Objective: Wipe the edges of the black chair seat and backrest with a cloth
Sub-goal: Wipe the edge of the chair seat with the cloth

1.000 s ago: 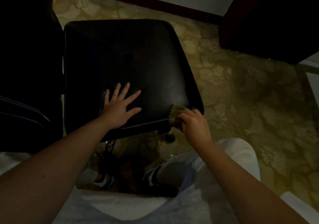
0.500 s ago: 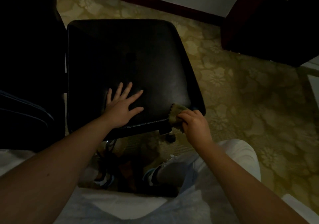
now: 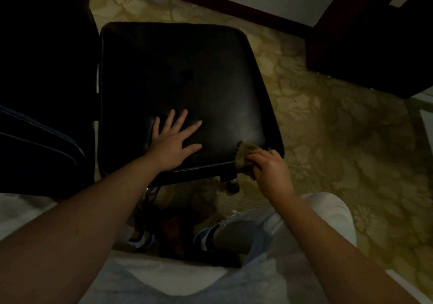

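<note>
The black chair seat (image 3: 178,81) fills the middle of the head view, and its dark backrest (image 3: 42,81) stands along the left side. My left hand (image 3: 174,139) lies flat on the seat near its front edge, fingers spread. My right hand (image 3: 269,170) grips a small olive-green cloth (image 3: 246,155) and holds it against the seat's near right corner, over the stitched edge. Part of the cloth is hidden under my fingers.
Patterned yellow-green carpet (image 3: 328,128) spreads to the right of the chair. A dark wooden cabinet (image 3: 375,34) stands at the top right, against a wall with a dark baseboard (image 3: 234,4). My knee in light trousers (image 3: 316,214) and a shoe (image 3: 206,235) are below the seat.
The cloth and my right hand stay at the seat's near right corner, shifted only slightly. My left hand stays flat on the seat.
</note>
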Motion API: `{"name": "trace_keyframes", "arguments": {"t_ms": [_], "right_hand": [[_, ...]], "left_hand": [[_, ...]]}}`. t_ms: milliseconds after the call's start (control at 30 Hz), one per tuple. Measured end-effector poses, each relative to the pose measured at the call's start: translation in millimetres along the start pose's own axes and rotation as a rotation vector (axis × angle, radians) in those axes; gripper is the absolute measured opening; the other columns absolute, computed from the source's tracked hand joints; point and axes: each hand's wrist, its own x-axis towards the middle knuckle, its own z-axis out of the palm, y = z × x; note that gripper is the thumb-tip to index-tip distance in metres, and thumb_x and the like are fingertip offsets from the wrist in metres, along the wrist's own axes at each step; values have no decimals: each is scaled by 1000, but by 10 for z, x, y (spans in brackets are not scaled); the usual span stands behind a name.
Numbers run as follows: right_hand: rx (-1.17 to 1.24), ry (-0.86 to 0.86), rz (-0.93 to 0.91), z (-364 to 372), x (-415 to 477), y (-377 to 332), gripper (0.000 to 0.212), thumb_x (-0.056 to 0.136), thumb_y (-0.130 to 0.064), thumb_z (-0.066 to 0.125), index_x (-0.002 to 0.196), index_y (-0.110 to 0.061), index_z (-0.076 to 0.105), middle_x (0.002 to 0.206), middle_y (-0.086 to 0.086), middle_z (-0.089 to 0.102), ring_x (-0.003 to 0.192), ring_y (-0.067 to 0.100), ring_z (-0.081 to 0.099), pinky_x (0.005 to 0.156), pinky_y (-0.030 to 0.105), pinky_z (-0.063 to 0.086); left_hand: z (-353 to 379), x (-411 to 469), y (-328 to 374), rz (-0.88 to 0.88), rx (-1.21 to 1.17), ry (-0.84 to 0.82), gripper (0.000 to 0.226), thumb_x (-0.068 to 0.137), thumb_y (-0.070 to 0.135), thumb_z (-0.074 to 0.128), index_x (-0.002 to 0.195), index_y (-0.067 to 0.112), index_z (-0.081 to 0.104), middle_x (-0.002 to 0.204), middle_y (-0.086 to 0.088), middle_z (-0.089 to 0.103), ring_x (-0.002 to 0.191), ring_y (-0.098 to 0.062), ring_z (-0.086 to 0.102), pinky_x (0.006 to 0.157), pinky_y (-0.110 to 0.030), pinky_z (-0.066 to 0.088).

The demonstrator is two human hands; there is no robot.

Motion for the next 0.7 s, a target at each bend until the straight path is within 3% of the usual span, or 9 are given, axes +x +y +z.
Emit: {"name": "trace_keyframes", "arguments": {"t_ms": [267, 467, 700], "right_hand": [[6, -104, -104, -3, 50, -95, 31, 74, 3, 72, 102, -10, 76, 106, 3, 73, 84, 31, 61, 72, 38, 53], [-4, -61, 35, -31, 54, -15, 31, 80, 3, 68, 108, -10, 74, 109, 6, 70, 95, 30, 60, 80, 40, 51], [47, -87, -124, 105, 68, -431, 31, 72, 0, 75, 101, -10, 76, 98, 6, 70, 80, 32, 60, 67, 37, 53]], "left_hand": [[21, 10, -30, 19, 7, 15, 65, 97, 65, 36, 153, 51, 8, 165, 5, -16, 150, -19, -24, 116, -47, -20], [42, 17, -15, 15, 11, 17, 65, 97, 65, 36, 154, 50, 8, 165, 5, -17, 150, -19, -24, 116, -47, -20], [8, 3, -5, 12, 8, 6, 64, 97, 65, 35, 153, 51, 7, 165, 5, -18, 149, -18, -25, 116, -47, -20]]}}
